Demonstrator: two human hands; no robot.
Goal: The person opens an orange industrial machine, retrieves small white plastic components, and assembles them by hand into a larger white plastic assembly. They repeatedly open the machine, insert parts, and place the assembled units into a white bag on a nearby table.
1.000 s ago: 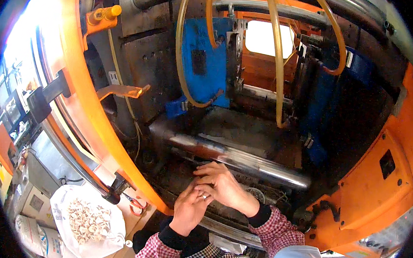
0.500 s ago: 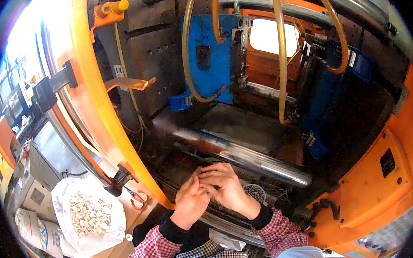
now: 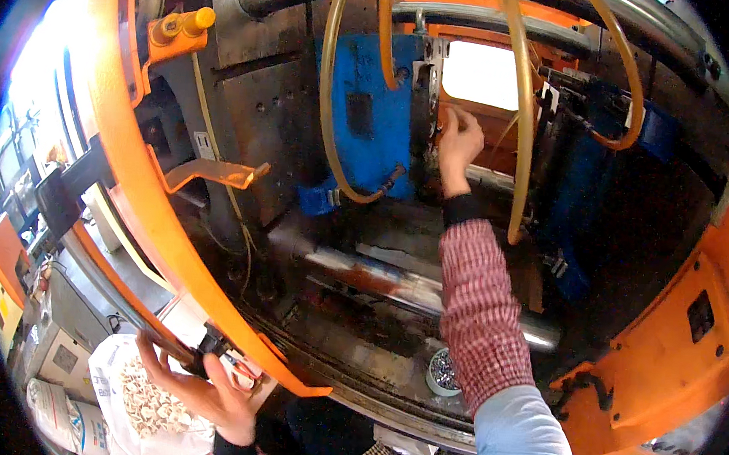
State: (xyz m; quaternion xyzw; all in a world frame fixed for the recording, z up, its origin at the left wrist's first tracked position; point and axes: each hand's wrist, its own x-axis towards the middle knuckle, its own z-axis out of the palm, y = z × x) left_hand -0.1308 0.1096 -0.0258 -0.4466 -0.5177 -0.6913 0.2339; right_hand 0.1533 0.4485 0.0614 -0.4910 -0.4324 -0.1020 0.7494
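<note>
My right hand (image 3: 459,150) reaches far into the machine, between two blue mold halves, close to the inner face of the left blue mold half (image 3: 364,117). Its fingers are bent and drawn together; whatever they hold, if anything, is too small to make out. Low on the left, my left hand (image 3: 209,398) has its fingers spread, with thumb and fingers apart near the lower end of the orange door frame (image 3: 199,300). Beside and partly behind that hand lies a white bag (image 3: 110,362) full of small cream-coloured pieces (image 3: 154,399).
Under my right arm stands a small round tub (image 3: 443,373) of little metal pieces. A thick steel bar (image 3: 378,277) crosses the machine in front of the molds. Yellowish hoses (image 3: 523,129) hang beside my right hand. An orange panel (image 3: 669,350) borders the right.
My hands were together above the machine's front edge and have parted. The right one has gone up and forward to the mold; the left one has dropped leftward toward the bag.
</note>
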